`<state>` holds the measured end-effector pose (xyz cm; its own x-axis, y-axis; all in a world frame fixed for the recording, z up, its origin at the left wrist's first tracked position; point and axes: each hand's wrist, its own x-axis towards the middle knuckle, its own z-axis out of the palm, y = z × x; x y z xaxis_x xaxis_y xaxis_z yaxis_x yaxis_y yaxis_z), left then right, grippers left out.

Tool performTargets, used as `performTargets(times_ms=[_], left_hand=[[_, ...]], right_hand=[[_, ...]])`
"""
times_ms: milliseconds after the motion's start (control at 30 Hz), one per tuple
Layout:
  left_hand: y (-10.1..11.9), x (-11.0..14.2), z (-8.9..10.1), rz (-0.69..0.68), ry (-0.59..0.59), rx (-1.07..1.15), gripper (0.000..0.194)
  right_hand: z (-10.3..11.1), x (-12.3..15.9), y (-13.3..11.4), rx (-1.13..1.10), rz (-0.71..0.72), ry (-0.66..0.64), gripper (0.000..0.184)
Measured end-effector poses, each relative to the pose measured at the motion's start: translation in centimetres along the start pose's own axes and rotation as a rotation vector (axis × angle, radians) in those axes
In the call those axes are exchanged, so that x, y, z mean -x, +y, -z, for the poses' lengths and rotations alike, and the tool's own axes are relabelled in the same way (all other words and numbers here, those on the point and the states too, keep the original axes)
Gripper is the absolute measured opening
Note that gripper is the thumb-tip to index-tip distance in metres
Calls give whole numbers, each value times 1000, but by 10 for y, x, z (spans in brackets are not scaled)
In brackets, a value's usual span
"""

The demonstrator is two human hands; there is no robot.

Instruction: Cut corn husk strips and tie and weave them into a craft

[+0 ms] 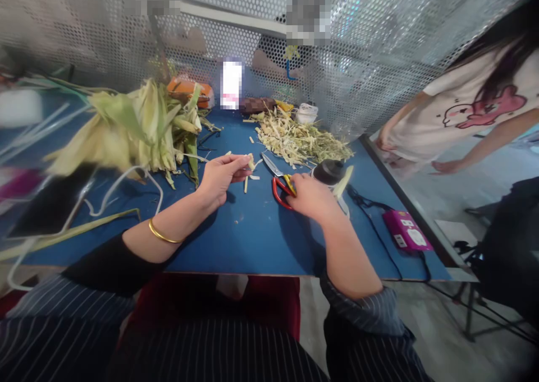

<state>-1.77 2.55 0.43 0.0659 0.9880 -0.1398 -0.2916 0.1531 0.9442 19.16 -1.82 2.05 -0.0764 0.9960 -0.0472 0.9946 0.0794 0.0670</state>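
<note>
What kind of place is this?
Likely a shared craft workshop, though I can't be certain: a blue worktable carries a bunch of what look like corn husks, a heap of pale trimmings and scissors, with a perforated partition behind.

craft workshop — scissors (278, 173); husk scraps (290, 136)

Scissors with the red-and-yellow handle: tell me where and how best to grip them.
Take the red-and-yellow handle, coming from the near right, where the right hand is. Its open loop sits on the person's side, while the blades point away and leftward, so this approach likely avoids their edges.
</note>
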Motion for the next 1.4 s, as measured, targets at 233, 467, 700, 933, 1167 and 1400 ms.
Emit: performTargets(times_ms=[233, 467, 700, 933, 1167, 1400], left_hand=[[-1, -1, 0, 25, -7, -10, 25], [-1, -5, 3, 41, -40, 56, 18], [2, -10, 6, 53, -3, 132, 17], [0, -14, 7, 7, 45, 216, 15], [5, -12, 5, -43, 75, 239, 17], [3, -11, 5, -69, 58, 225, 15]], right_hand=[[-13, -10, -5, 25, -58, -14, 43], [-20, -15, 1, -416, -103, 31, 60], [-14, -12, -9, -1203, -10, 280, 68], [-9, -6, -22, -1252, 79, 199, 59], [-7, 1, -24, -994, 151, 215, 59], [-8, 2, -25, -841, 167, 235, 57]])
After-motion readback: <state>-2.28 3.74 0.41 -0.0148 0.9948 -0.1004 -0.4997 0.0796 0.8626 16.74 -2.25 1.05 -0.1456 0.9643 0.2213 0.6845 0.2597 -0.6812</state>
